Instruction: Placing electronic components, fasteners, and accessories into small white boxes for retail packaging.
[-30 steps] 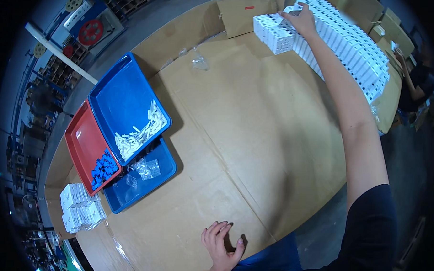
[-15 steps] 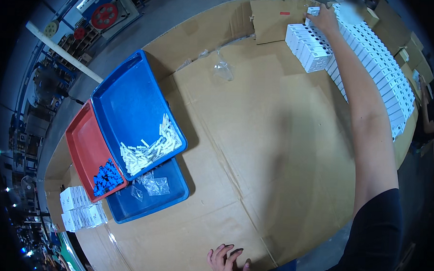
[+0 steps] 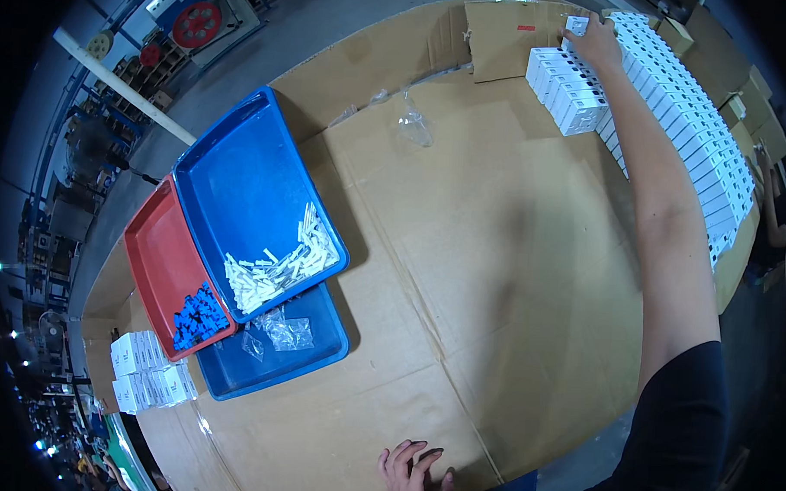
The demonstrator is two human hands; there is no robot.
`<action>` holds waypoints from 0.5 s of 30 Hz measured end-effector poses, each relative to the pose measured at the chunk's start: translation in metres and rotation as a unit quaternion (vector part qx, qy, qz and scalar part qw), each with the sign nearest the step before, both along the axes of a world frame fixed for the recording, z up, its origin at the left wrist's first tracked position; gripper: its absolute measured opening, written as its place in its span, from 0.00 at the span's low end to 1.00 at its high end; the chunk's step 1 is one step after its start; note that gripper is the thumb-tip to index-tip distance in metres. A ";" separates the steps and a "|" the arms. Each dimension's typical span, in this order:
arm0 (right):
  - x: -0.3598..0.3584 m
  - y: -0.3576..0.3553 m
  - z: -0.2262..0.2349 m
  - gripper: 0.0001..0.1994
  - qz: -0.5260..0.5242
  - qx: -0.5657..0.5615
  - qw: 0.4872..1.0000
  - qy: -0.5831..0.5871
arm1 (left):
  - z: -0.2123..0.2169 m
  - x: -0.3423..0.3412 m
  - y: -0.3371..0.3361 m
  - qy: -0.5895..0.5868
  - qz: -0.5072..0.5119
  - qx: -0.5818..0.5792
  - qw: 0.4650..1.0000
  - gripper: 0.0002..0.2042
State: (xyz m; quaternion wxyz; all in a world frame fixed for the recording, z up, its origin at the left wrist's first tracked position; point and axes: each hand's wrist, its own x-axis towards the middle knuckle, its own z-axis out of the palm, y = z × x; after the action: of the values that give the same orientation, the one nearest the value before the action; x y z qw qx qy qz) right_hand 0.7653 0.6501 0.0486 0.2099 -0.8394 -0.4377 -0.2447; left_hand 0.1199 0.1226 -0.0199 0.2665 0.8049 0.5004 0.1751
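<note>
At the far right, my right hand (image 3: 598, 45) is closed on a small white box (image 3: 577, 25), at the end of a short row of white boxes (image 3: 577, 109). Its fingers partly cover the box. Beside it runs a large block of stacked white boxes (image 3: 687, 126) with small dark marks. My left hand (image 3: 414, 474) rests near the front edge of the cardboard-covered table (image 3: 388, 392). Its fingers are loosely bent and apart, with nothing in them.
On the left, a blue tray (image 3: 231, 179) of white plastic pieces (image 3: 279, 272) overlaps a red tray (image 3: 155, 237) with blue pieces (image 3: 200, 317) and a lower blue tray (image 3: 276, 371) with clear bags (image 3: 288, 331). White boxes (image 3: 150, 380) sit near left. A cardboard wall (image 3: 373, 59) lines the back.
The whole view has shifted slightly, moving the trays and boxes a little to the right in the picture. My right hand stays at the small white box; my left hand has hardly moved.
</note>
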 end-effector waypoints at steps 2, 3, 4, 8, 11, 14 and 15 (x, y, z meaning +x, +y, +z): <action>-0.029 -0.013 0.004 0.42 -0.008 -0.009 1.000 0.016 | 0.000 -0.002 -0.001 -0.004 0.004 0.002 1.000 0.27; -0.040 -0.021 0.007 0.42 -0.006 -0.006 1.000 0.017 | -0.001 -0.002 -0.002 -0.003 0.006 0.005 1.000 0.27; -0.047 -0.027 0.012 0.40 0.010 0.016 1.000 -0.020 | -0.002 -0.003 -0.004 -0.012 0.012 0.008 1.000 0.27; -0.081 -0.064 0.002 0.37 0.175 0.123 0.970 -0.115 | -0.013 -0.003 -0.008 -0.032 0.046 0.013 0.998 0.24; -0.148 -0.156 -0.025 0.26 0.305 0.086 0.948 -0.005 | -0.010 -0.011 -0.007 -0.034 0.032 0.007 0.999 0.22; -0.241 -0.277 -0.036 0.21 0.358 -0.040 0.930 0.068 | -0.011 -0.020 -0.012 -0.054 0.042 0.013 0.998 0.20; -0.257 -0.316 -0.049 0.19 0.337 -0.047 0.930 0.141 | -0.015 -0.021 -0.016 -0.060 0.062 0.026 0.996 0.20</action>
State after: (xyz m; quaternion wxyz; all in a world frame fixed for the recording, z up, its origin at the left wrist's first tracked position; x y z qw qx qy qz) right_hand 0.5085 0.3345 0.0001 0.2995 -0.6772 -0.6718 -0.0179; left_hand 0.0991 0.1064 -0.0350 0.2639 0.7669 0.5280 0.2519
